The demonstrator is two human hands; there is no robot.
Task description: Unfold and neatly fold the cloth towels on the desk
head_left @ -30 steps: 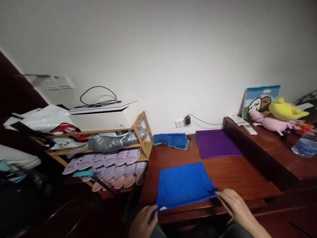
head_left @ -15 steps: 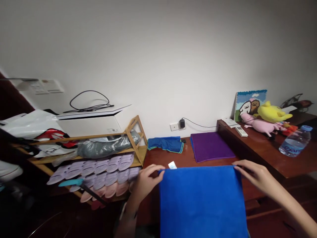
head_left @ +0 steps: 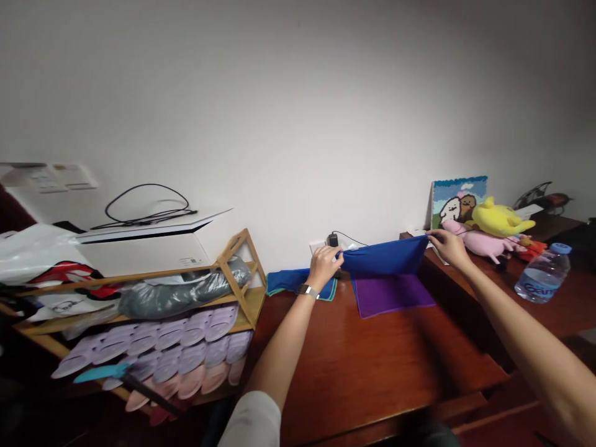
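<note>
Head view: a blue towel (head_left: 384,259) hangs just over the far end of a purple towel (head_left: 393,295), pinched at its top corners by the left hand (head_left: 323,267) and right hand (head_left: 449,247). Soft and light-looking, it seems best held by those corners, above the wooden desk (head_left: 354,366).

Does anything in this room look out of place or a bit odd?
Mainly the white box on the bamboo shoe rack: its flat top sits askew, jutting past the box on the right, with a black cable lying on it. The blue towel hangs taut between the left hand and right hand.
</note>
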